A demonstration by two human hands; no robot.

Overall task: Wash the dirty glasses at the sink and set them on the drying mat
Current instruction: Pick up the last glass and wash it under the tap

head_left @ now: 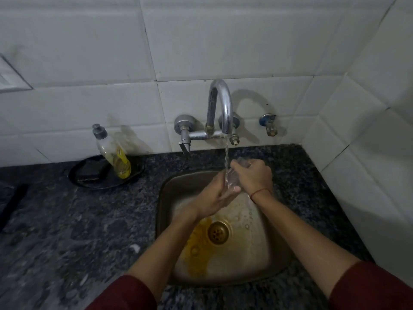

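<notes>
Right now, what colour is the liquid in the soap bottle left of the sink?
Yellow, sitting in the lower part of the clear soap bottle with a grey cap. The head view shows it.

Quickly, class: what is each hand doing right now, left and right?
Left hand: holds the lower end of the glass under the water stream.
Right hand: grips the glass's upper end.

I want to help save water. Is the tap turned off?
No, water streams from the faucet onto the glass that the left hand and right hand hold over the sink.
</notes>
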